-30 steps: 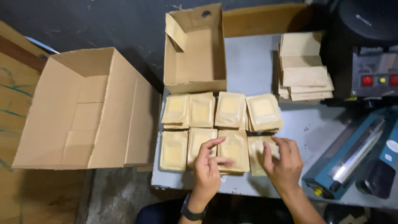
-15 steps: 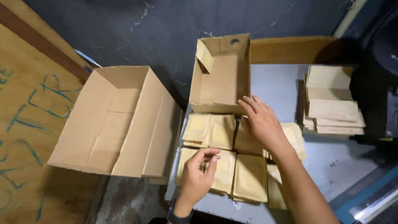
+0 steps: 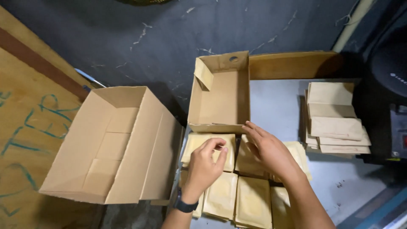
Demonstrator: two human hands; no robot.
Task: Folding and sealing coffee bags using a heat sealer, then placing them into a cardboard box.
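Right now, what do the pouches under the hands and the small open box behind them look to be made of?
The pouches: probably kraft paper, matte tan, each with a paler yellowish centre that may be a window; it is unclear.
The small open box: corrugated cardboard, matte brown, with folded flaps and a punched hole in its far wall.

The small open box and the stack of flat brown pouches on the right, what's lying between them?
Nothing: in the head view only bare grey tabletop separates the small open box from the pouch stack.
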